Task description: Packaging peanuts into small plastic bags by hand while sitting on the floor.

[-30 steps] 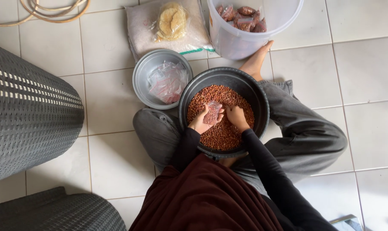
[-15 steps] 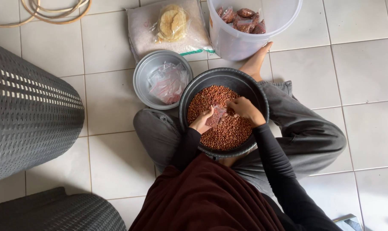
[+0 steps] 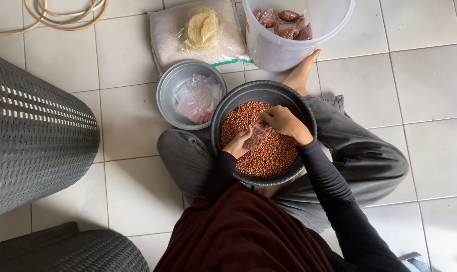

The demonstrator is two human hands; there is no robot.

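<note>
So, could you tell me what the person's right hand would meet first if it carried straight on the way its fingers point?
The right hand points toward the left hand; it would probably meet the small clear bag between them first.

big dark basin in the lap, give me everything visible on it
The dark basin is round, grey-black, plastic-looking with a rolled rim. It sits upright between the seated person's crossed legs, mostly filled with reddish-brown peanuts. The left hand and right hand are inside it, holding a small clear bag. A smaller grey bowl touches its left rim.
</note>
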